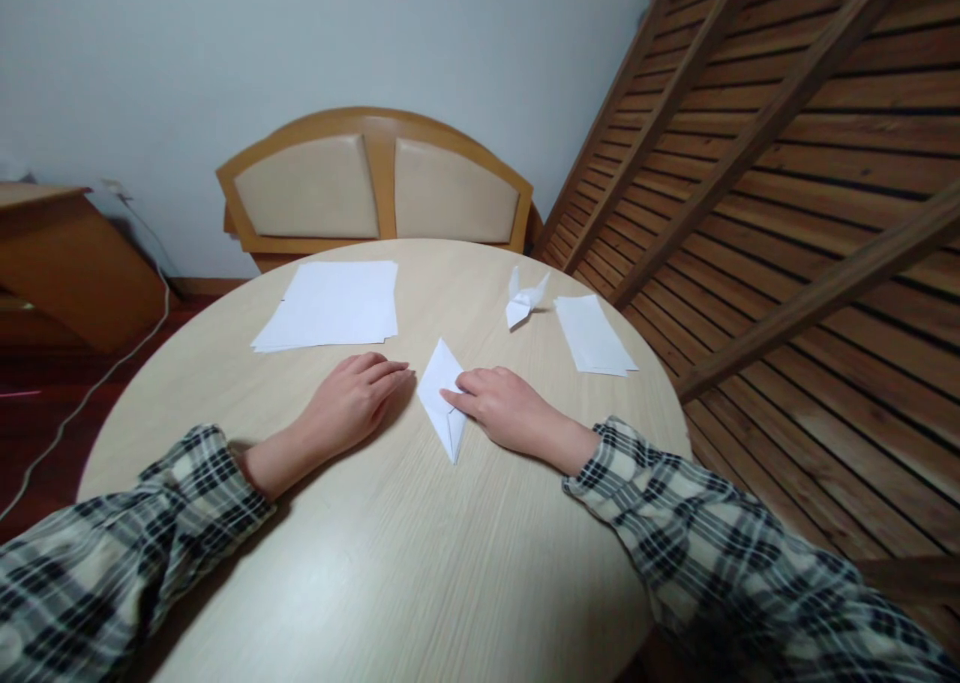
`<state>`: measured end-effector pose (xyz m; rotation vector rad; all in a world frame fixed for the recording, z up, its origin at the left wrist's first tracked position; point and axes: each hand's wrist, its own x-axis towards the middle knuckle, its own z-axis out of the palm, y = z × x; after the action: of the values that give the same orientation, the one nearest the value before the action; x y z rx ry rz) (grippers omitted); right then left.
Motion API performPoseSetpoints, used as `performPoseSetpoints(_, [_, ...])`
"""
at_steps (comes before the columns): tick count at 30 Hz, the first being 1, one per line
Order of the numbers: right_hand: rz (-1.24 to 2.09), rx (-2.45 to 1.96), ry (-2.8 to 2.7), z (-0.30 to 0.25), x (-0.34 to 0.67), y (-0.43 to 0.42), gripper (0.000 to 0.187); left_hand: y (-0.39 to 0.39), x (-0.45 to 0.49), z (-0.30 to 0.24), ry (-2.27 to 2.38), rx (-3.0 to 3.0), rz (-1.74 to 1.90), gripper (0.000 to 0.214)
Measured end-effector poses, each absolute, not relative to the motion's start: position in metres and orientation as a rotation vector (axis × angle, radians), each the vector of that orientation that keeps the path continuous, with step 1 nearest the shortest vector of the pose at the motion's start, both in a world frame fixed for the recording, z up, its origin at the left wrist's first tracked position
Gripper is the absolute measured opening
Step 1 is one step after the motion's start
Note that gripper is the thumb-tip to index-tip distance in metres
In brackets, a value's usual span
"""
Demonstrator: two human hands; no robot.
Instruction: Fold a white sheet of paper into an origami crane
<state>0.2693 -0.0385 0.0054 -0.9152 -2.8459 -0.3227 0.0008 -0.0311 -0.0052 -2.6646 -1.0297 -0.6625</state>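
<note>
A folded white paper piece, kite-shaped with a point toward me, lies on the round pale wooden table. My right hand rests beside it, fingers loosely curled, with the fingertips pressing on the paper's right edge. My left hand lies flat on the table just left of the paper, fingers stretched out and together, holding nothing. Both arms wear a plaid shirt.
A stack of white sheets lies at the far left of the table. A finished folded paper crane and a smaller paper stack sit at the far right. A wooden chair stands behind; slatted wood panels lean at right.
</note>
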Motion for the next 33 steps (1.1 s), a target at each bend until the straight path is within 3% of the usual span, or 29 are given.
performPoseSetpoints(9, [-0.226, -0.969, -2.795, 0.003, 0.268, -0.040, 0.029, -0.062, 0.042, -0.020, -1.021, -2.846, -0.612, 0.042])
performPoseSetpoints(17, [0.196, -0.973, -2.512, -0.016, 0.281, -0.031, 0.053, -0.062, 0.038, -0.015, -0.915, -2.889, -0.470, 0.039])
performPoseSetpoints(33, [-0.079, -0.982, -2.729, 0.000, 0.268, -0.036, 0.031, -0.066, 0.039, -0.009, -0.967, -2.881, -0.373, 0.038])
